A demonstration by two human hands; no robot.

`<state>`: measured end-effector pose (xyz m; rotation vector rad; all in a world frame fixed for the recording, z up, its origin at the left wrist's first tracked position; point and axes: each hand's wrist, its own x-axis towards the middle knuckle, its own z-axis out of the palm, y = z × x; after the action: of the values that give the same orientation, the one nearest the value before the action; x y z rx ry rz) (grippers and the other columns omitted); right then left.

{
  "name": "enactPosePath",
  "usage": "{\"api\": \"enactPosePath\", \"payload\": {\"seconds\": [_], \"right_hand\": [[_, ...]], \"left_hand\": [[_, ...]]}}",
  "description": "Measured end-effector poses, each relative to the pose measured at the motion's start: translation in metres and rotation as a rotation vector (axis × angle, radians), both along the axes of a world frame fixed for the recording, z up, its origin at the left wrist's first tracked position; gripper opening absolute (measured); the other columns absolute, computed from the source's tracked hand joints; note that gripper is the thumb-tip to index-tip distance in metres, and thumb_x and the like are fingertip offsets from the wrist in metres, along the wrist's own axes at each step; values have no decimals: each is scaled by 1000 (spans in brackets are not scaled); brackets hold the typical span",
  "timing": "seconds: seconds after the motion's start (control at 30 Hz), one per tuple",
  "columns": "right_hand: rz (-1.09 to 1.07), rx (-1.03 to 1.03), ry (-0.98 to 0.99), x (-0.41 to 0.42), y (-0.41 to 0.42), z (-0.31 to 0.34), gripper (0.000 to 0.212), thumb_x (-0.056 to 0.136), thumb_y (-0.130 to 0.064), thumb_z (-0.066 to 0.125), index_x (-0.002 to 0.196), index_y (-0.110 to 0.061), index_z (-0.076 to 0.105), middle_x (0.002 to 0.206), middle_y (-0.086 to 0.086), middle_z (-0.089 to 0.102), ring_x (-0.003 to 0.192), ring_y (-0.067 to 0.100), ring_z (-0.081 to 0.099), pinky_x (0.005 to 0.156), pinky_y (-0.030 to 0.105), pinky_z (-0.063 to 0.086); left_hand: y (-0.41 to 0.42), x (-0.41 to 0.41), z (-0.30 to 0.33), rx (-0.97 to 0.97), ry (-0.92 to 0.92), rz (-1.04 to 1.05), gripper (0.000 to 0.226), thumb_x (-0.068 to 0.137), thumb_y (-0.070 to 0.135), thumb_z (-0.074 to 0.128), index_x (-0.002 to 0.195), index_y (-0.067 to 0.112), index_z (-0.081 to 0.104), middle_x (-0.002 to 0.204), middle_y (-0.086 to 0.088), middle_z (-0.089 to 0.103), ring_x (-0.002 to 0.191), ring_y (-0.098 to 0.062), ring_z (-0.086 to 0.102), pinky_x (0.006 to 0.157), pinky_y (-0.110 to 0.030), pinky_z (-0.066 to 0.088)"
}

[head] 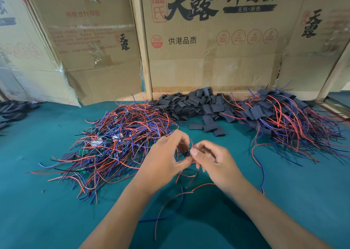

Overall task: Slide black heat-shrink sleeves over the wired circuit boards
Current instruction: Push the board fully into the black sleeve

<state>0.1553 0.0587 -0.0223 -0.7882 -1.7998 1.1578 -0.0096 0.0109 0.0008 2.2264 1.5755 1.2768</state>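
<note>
Both hands meet above the green table (56, 220), the left hand (162, 161) and right hand (212, 159) pinching one small wired board (186, 152) between fingertips, probably to steady it for a sleeve from the black pile (195, 102) behind.

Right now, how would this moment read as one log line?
left hand: pinching wired board | right hand: pinching same board | empty sleeves: piled behind | stage: sleeve not visibly on
</note>
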Motion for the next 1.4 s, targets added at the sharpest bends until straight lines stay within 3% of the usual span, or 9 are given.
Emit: {"api": "enactPosePath", "payload": {"seconds": [0.13, 0.3, 0.47, 0.57, 0.73, 0.93, 1.13, 1.27, 1.4], "right_hand": [[0, -71, 70, 1, 6, 2, 25, 75, -44, 64, 77, -19, 66, 61, 12, 61, 55, 19, 51, 54, 34, 40], [-16, -97, 131, 3, 8, 3, 15, 79, -31, 63, 74, -18, 66, 58, 11, 60, 52, 21, 50, 50, 31, 40], [-34, -124, 275, 8, 12, 7, 23, 97, -3, 51, 78, -8, 62, 64, 8, 59, 58, 23, 52, 48, 28, 42], [-25, -171, 296, 8, 11, 6, 15, 96, -10, 57, 83, -3, 58, 67, 2, 60, 61, 19, 58, 45, 28, 46], [82, -251, 192, 13, 11, 9, 12, 93, -11, 61, 84, -3, 59, 71, 5, 66, 62, 20, 59, 47, 30, 47], [37, -168, 248, 13, 13, 12, 13, 92, 2, 58, 82, -4, 63, 68, 9, 63, 61, 19, 61, 46, 28, 48], [-76, -164, 449, 21, 22, 16, 22, 94, -11, 59, 75, -18, 66, 68, 6, 62, 60, 20, 60, 47, 28, 46], [-94, -275, 565, 23, 24, 21, 18, 81, -28, 67, 77, -11, 61, 67, 9, 60, 59, 22, 60, 47, 27, 46], [-33, -319, 584, 22, 23, 23, 16, 81, -29, 64, 70, -17, 63, 68, 9, 60, 61, 24, 61, 48, 29, 47]], "left_hand": [[2, 6, -4, 20, 22, -31, 33, 80, 17, 79, 97, 25, 52, 88, 18, 55, 81, -8, 56, 77, -22, 45], [1, 9, -4, 7, -103, -65, 33, 78, 15, 81, 99, 22, 56, 90, 27, 57, 81, -2, 55, 75, -9, 37], [3, 11, -4, -142, -405, -126, 21, 84, 14, 78, 93, 19, 60, 91, 1, 70, 84, -24, 65, 83, -42, 52], [2, 18, -6, -155, -452, -108, 23, 82, 14, 80, 93, 19, 61, 92, 0, 70, 85, -24, 65, 83, -42, 52], [4, 19, -8, 5, -285, -8, 30, 79, 12, 80, 96, 28, 60, 91, 13, 67, 86, -13, 63, 80, -17, 46], [2, 20, -6, 39, -197, -29, 34, 80, 17, 81, 105, 27, 60, 99, 13, 66, 92, -14, 62, 86, -22, 47], [4, 15, -4, -174, -452, -123, 28, 88, 9, 73, 108, 24, 60, 95, 6, 72, 90, -13, 67, 87, -28, 52], [7, 17, -7, -263, -531, -151, 16, 90, 5, 70, 103, 14, 66, 92, -5, 70, 85, -11, 63, 84, -34, 52], [7, 18, -7, -303, -648, -160, 21, 94, 26, 60, 104, 11, 72, 89, 4, 71, 76, -6, 58, 72, -20, 47]]}}
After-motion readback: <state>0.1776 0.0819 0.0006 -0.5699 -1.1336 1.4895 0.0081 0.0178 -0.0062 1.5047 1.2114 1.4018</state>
